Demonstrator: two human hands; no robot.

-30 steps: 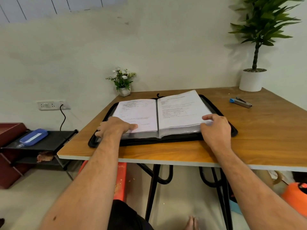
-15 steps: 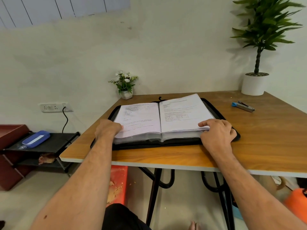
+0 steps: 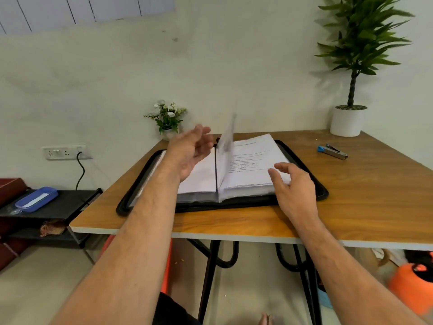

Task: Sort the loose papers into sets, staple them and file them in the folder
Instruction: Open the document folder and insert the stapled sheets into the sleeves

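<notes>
On the worktop, near edge: folder lies open, long axis left to right, spine running away from the person.
Upright leaf: stands blurred at the spine.
Left hand: raised, fingers loose, nearest the leaf, whether touching unclear.
Right hand: relaxed, empty, over the right page stack.
Stapler: toward the far right corner.
</notes>
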